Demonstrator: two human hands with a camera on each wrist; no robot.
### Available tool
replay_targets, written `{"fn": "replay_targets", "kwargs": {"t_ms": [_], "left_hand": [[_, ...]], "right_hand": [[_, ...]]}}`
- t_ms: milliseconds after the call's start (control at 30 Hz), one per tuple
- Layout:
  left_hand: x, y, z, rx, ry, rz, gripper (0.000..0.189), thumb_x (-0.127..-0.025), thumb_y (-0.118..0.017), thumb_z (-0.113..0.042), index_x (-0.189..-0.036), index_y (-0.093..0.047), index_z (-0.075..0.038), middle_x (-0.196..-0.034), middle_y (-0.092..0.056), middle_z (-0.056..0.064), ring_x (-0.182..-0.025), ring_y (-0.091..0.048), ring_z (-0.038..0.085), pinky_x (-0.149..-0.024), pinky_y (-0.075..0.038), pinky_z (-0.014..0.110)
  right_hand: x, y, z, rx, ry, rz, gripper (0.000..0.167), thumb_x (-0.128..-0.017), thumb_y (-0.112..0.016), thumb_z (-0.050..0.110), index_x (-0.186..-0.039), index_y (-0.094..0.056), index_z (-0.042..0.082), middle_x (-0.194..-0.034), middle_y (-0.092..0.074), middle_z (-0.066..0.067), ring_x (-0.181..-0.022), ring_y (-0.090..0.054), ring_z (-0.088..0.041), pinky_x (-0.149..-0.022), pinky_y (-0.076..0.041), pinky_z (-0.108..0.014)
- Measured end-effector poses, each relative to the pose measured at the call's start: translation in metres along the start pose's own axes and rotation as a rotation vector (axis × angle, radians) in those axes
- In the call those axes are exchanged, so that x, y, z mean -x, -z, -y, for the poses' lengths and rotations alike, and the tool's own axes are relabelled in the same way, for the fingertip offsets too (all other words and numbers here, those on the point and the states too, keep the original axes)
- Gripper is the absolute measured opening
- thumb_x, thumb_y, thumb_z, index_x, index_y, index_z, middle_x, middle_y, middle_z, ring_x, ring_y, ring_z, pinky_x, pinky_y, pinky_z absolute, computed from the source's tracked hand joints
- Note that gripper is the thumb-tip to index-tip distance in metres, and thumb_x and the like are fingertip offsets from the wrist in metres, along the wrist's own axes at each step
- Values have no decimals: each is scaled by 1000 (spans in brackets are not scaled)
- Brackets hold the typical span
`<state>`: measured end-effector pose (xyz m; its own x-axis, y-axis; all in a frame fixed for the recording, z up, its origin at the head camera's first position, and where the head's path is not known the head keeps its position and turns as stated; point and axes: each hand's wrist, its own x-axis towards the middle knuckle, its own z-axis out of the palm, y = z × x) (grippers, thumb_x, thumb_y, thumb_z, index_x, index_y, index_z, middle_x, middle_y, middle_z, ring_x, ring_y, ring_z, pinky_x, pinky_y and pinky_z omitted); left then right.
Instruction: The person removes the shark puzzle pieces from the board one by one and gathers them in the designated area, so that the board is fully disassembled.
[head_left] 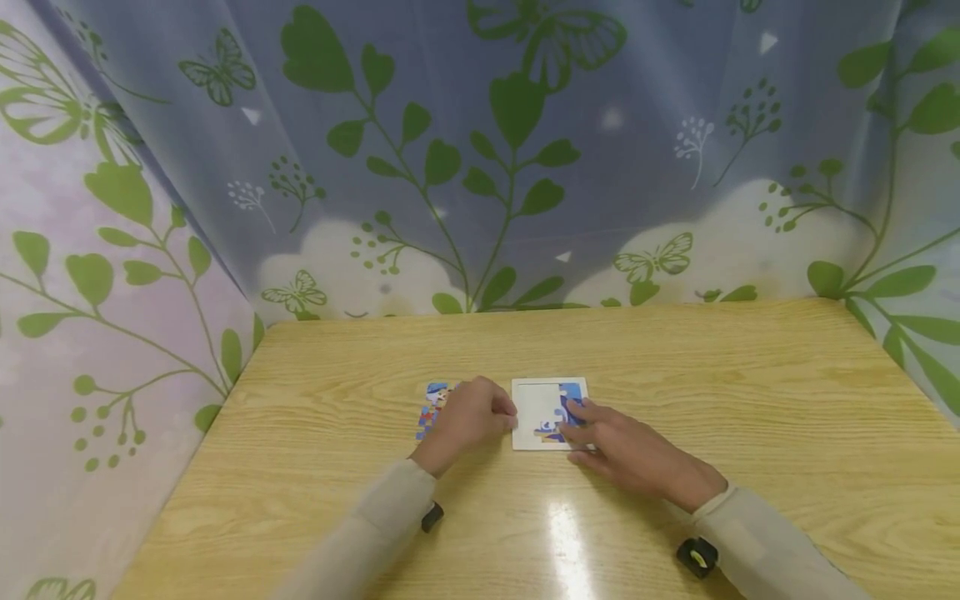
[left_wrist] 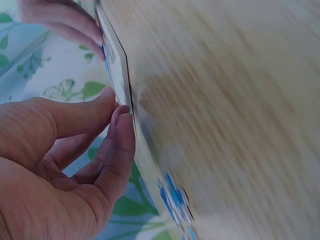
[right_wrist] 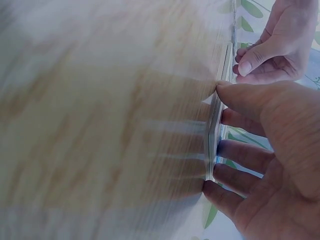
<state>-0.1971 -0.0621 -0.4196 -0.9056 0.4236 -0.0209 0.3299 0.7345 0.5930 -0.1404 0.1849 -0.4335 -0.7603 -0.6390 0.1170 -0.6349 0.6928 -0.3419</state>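
A square white puzzle tray (head_left: 536, 402) lies on the table, with blue, printed puzzle pieces (head_left: 572, 390) fitted along its right side and lower part. My right hand (head_left: 628, 448) reaches over the tray's right side, fingers spread and mostly straight. Fingertips rest on the pieces, while the thumb (right_wrist: 242, 95) touches the tray's edge in the right wrist view. At the tray's left edge is my left hand (head_left: 472, 415), its thumb and fingertips brought together. I cannot tell whether a piece is between them. Loose puzzle pieces (head_left: 433, 402) lie left of the tray, partly hidden behind that hand.
The wood-grain table (head_left: 337, 367) extends around the tray on all sides. Behind it hangs a patterned curtain (head_left: 420, 167) with green leaves and butterflies. Each wrist carries a small black device, such as the right one (head_left: 697, 557).
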Motion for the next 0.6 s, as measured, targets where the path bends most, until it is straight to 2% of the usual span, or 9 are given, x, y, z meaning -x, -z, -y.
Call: {"fn": "replay_targets", "kwargs": {"t_ms": [200,367,600], "left_hand": [[-3,-8,-11,2,-22,31,5,-85,-81,-9,-88,-79,-6,-85,-74,2,-78,-67,15,-72,-55,29],[-5,-15,-17,31,-15,68,8,-84,-82,-9,-90,-78,-5,-87,-75,3,-79,-68,14,-73,-55,27],[-8,-22,-22,26,1,75,9,-83,-84,-13,-88,-78,-8,-82,-74,-1,-73,-65,9,-69,-53,23]], "right_hand": [[-1,0,1,13,6,4,37,-99,-67,16,-129,-65,-6,-146,-46,-33,-133,-46,-51,-105,-43,-56],[0,1,1,11,0,5,37,-99,-67,16,-129,-64,-5,-146,-46,-33,-133,-46,-51,-104,-44,-55],[-1,1,1,15,11,2,37,-99,-67,16,-129,-65,-5,-145,-46,-33,-132,-46,-51,-103,-45,-55]]}}
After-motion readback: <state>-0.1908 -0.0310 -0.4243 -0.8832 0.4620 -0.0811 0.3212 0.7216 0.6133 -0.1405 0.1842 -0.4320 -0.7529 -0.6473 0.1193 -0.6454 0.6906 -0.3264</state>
